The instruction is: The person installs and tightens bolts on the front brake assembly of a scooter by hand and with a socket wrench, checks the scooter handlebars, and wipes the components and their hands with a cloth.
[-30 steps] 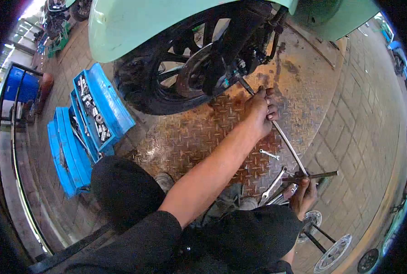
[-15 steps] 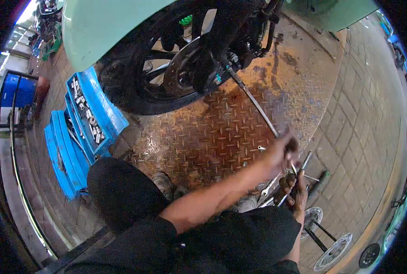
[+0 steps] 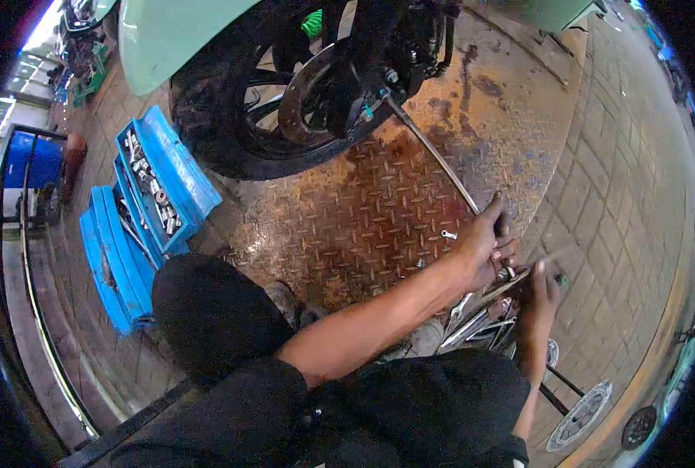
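Note:
My left hand (image 3: 488,246) is closed, its lower fingers pinching a small shiny metal piece (image 3: 507,274) that resembles a socket. A long steel bar (image 3: 433,152) slants from the wheel's axle area down to this hand; whether the palm also grips its end is hidden. Close by on the right, my right hand (image 3: 541,292) is smeared by motion and closed around a slim metal bar tool (image 3: 507,288), near the small piece. Behind the bar's upper end stands a black motorcycle wheel (image 3: 230,160) with a brake disc (image 3: 291,117).
A blue toolbox (image 3: 184,168) full of sockets lies open at the left. Several wrenches (image 3: 480,324) rest below my hands, and a small spanner (image 3: 448,234) lies on the rusty tread plate (image 3: 379,203). Metal discs (image 3: 585,413) sit on the paving at the lower right.
My left hand has come down slightly and its fingers show more sharply. My right hand has moved right and up, swinging its bar tool. The long bar stays at the wheel.

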Motion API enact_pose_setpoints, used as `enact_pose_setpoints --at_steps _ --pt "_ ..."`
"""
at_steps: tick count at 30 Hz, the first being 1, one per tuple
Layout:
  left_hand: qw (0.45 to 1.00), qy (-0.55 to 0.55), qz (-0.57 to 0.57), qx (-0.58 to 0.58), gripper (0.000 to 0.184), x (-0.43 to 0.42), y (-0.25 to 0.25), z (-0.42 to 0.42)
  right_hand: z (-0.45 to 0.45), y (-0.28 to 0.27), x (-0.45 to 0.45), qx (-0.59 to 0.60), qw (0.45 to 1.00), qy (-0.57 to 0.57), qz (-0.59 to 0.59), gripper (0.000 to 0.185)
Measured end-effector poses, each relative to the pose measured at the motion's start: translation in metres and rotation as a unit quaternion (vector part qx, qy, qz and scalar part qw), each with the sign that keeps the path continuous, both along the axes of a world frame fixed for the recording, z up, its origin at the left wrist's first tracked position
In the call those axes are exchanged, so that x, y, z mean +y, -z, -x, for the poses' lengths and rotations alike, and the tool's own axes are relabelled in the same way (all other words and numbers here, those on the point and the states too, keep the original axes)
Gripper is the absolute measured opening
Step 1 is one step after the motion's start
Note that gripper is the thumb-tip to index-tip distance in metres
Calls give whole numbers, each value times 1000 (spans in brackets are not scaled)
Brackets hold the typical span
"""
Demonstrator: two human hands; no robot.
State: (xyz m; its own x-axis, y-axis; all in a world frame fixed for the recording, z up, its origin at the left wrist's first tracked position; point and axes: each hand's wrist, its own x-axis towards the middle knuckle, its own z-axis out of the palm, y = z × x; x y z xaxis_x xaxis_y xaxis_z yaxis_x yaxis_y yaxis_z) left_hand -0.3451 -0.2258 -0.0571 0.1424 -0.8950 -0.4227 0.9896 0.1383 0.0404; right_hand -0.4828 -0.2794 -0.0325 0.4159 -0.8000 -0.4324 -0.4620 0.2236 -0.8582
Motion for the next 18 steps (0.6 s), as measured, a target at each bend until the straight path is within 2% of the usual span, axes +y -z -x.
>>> enact_pose_setpoints --at_steps 1,2,3,4,6,7,8,9,11,12,13,14,15,16,17,18 --pt "1000 1 2 9 46 1 -4 1 2 -1 -10 -34 970 75 -229 31" --pt "1000 1 6 6 46 -1 -6 1 25 53 -30 -121 938 61 -320 32" --pt "1000 1 -12 21 46 -3 -8 1 39 86 -39 -41 980 -67 -181 30" --pt "999 -3 -31 38 46 -4 -8 0 53 118 -48 52 984 -169 -23 32" --pt "999 -14 -33 21 44 -4 0 -1 35 94 -24 38 992 -123 -12 35" --pt "999 -18 -35 9 43 -5 3 2 21 58 -4 76 967 -169 174 39" --pt "999 -19 -36 9 43 -7 -1 3 13 34 9 111 905 -210 353 44" --pt "998 -17 -56 5 42 -8 -6 3 17 28 18 109 905 -213 351 44" --pt "996 -17 -82 0 41 -11 -5 0 38 20 40 56 977 -194 67 31" --pt "992 -19 -123 -5 41 -15 0 -3 46 13 43 54 977 -194 67 31" --pt "986 -18 -164 -9 41 -19 8 -3 55 4 44 -14 989 -148 -27 32" --pt "992 -26 -125 -25 40 -19 18 -3 60 -7 44 -82 985 -98 -117 33" --pt "992 -25 -123 -25 40 -20 16 -3 54 -22 38 -82 985 -97 -115 33" --pt "991 -28 -125 -45 39 -19 13 -3 40 -39 31 -30 980 -186 54 34" --pt "989 -32 -126 -66 39 -19 11 -3 29 -47 25 24 937 -268 222 36" --pt "993 -42 -104 -46 37 -24 17 -1 23 -41 15 25 937 -266 225 36"
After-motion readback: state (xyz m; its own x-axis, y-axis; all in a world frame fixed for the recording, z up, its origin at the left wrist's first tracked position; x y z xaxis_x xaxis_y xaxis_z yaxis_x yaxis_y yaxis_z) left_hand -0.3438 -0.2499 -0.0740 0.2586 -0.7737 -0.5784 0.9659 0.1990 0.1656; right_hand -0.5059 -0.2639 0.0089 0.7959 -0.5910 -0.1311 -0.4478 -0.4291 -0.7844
